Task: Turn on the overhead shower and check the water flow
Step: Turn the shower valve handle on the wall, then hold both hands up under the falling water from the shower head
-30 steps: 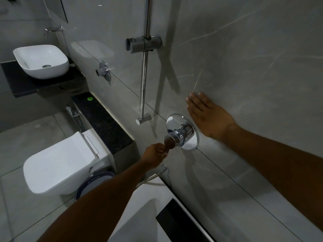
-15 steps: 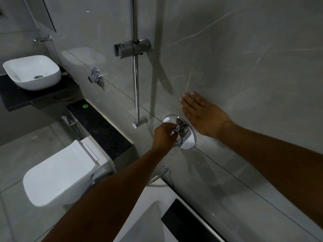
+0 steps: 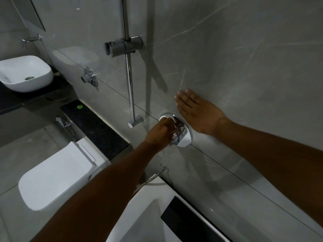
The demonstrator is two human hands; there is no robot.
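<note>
Where a second ago it only pinched the knob from below, the left hand [image 3: 161, 132] now closes over the shower valve [image 3: 181, 131], a round chrome plate on the grey veined wall [image 3: 244, 58]. Just right of the valve, the right hand [image 3: 197, 111] lies flat, fingers spread. Left of it stands the chrome rail [image 3: 129, 81], farther left the white toilet [image 3: 56, 175].

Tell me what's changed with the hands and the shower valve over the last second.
The left hand moved up from the tip of the lever below the chrome shower valve and closed its grip on the valve's handle. The right hand stayed flat on the tiled wall beside the valve. No water flow is visible.
</note>
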